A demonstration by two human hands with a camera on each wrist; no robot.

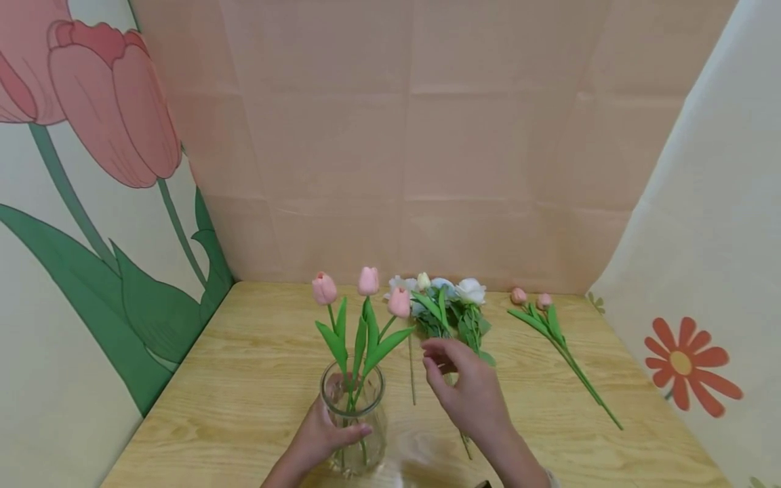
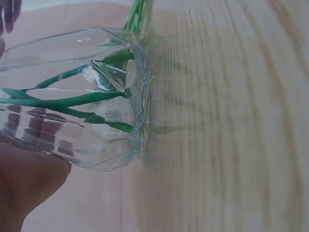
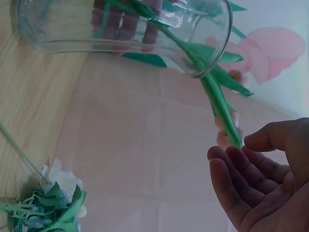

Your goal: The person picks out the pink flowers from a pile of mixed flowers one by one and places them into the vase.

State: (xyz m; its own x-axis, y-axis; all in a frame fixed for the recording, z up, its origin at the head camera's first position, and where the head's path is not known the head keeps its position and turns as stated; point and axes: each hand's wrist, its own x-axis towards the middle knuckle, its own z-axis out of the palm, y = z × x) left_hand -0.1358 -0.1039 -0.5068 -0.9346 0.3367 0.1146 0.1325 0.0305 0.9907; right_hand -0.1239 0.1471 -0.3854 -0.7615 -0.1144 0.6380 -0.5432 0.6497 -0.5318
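A clear glass vase (image 1: 377,434) stands upright on the wooden table, and my left hand (image 1: 326,430) grips its side, thumb across the near face. Inside it are three pink artificial tulips (image 1: 369,280) with green leaves; their green stems (image 2: 72,100) cross and reach down to the vase's base in the left wrist view. To the right of the vase, my right hand (image 1: 466,383) hovers with loosely bent fingers, holding nothing. In the right wrist view its thumb and fingertips are close by the tip of a tulip leaf (image 3: 219,104).
Behind the right hand lies a bunch of white and pale blue flowers (image 1: 471,291), with a cream tulip (image 1: 424,281) among them. Farther right lie pink tulips (image 1: 545,302) with long stems. A pink backdrop (image 1: 403,149) closes the back; printed floral panels flank the table.
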